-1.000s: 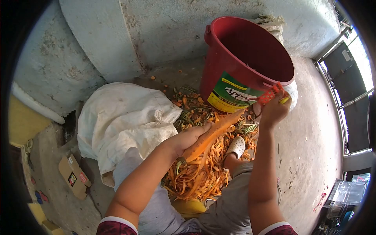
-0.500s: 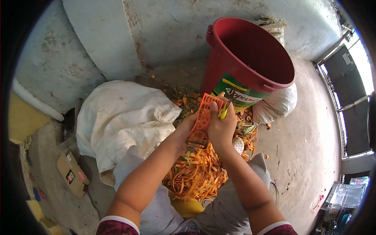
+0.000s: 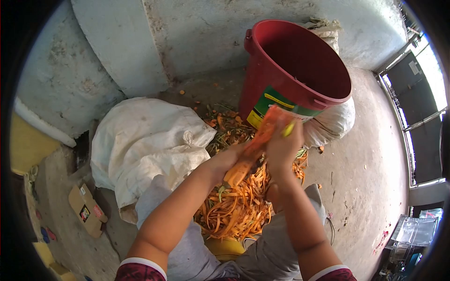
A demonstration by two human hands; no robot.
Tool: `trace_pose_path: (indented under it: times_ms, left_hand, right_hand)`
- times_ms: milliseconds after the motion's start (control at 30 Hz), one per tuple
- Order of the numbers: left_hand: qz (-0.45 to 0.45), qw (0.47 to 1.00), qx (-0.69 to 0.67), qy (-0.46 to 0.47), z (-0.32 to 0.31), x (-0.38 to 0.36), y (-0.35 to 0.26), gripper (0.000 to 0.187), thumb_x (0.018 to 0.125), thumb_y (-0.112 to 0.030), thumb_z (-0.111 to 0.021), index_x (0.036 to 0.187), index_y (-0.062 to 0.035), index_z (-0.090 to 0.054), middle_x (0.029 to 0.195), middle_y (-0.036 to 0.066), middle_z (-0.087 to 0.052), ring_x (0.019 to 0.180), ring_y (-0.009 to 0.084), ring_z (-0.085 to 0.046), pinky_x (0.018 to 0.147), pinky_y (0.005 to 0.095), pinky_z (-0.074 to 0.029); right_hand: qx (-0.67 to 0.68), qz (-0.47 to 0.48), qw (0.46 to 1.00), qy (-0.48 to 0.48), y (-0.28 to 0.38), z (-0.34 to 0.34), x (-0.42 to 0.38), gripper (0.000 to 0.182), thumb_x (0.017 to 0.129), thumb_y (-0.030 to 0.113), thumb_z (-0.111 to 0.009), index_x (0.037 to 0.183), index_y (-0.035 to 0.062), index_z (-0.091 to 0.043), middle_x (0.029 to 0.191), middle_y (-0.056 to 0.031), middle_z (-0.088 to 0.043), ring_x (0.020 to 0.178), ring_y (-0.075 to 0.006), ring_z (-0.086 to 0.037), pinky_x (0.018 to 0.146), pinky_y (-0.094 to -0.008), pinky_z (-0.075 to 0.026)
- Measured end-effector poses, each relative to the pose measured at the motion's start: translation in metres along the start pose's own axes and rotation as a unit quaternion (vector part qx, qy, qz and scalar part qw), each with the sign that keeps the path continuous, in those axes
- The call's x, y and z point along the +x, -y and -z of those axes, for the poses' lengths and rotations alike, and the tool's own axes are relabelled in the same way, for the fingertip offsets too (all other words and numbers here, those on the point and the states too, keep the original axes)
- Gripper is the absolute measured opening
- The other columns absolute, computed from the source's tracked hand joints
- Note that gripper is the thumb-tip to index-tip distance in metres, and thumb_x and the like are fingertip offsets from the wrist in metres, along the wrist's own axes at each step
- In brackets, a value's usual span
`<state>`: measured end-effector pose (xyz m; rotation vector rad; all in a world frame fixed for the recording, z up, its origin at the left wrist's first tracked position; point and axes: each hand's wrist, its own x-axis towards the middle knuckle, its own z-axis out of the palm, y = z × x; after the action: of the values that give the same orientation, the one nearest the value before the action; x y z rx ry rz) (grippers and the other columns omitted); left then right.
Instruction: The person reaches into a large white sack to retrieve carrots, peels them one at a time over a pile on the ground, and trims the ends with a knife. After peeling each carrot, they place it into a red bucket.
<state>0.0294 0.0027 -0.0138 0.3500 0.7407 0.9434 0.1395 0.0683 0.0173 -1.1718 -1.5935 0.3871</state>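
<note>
My left hand (image 3: 226, 160) is closed round a long orange plastic piece (image 3: 266, 129), which slants up to the right and is smeared by motion. Square holes in it showed half a second ago. Closed and blurred, my right hand (image 3: 285, 147) grips a small yellow-green tool (image 3: 288, 129) against the orange piece; its kind I cannot make out. Below both hands, a heap of orange carrot peelings (image 3: 234, 210) lies between my knees. A yellow container (image 3: 225, 248) shows partly under the heap.
A tall red bin (image 3: 253, 84) with a green label stands ahead. White sacks sit at left (image 3: 150, 136) and behind the bin (image 3: 335, 122). Carrot scraps (image 3: 227, 126) litter the floor by the wall. Flat cardboard (image 3: 87, 209) lies at left, clear plastic boxes (image 3: 415, 232) at far right.
The orange piece has tilted and its top has swung right. My right hand has shifted right, and its forearm now covers the white perforated object.
</note>
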Motion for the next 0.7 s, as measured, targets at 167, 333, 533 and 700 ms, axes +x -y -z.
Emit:
trace_pose_path:
  times_ms: [167,333,533,700]
  left_hand:
    - [0.019,0.996,0.076,-0.037,-0.004,-0.005,0.005,0.041,0.089,-0.041,-0.034,0.095,-0.0041,-0.050,0.074,0.005,-0.051,0.061,0.0133,-0.050,0.054,0.0246,-0.044]
    - [0.028,0.996,0.024,-0.084,-0.005,-0.013,-0.002,0.042,0.088,-0.044,-0.032,0.092,-0.0059,-0.049,0.071,0.005,-0.049,0.061,0.0117,-0.048,0.051,0.0229,-0.041]
    - [-0.001,0.997,-0.066,-0.049,0.016,0.004,0.000,0.035,0.086,-0.043,-0.036,0.096,-0.0111,-0.049,0.075,0.003,-0.053,0.060,0.0127,-0.052,0.050,0.0260,-0.043]
    - [-0.058,0.995,-0.028,-0.073,-0.004,-0.015,-0.014,0.035,0.086,-0.041,-0.039,0.096,-0.0103,-0.052,0.076,0.001,-0.057,0.058,0.0119,-0.055,0.051,0.0266,-0.047]
  right_hand:
    - [-0.056,-0.042,0.983,-0.172,-0.046,0.025,0.054,0.017,0.083,0.015,-0.051,0.091,0.0002,-0.052,0.077,-0.0116,-0.059,0.064,-0.0198,-0.057,0.059,-0.0302,-0.045]
    - [0.045,-0.173,0.965,-0.190,-0.040,0.032,0.062,0.012,0.084,0.013,-0.050,0.086,0.0006,-0.052,0.075,-0.0077,-0.057,0.063,-0.0166,-0.055,0.058,-0.0283,-0.044]
    - [0.139,-0.049,0.989,0.018,-0.001,-0.006,0.005,0.011,0.084,0.011,-0.049,0.086,0.0002,-0.050,0.074,-0.0085,-0.057,0.063,-0.0166,-0.055,0.058,-0.0270,-0.043]
    - [0.099,-0.032,0.989,0.106,0.032,-0.008,-0.026,0.017,0.078,0.004,-0.053,0.093,-0.0005,-0.048,0.079,-0.0133,-0.058,0.068,-0.0242,-0.058,0.060,-0.0314,-0.045]
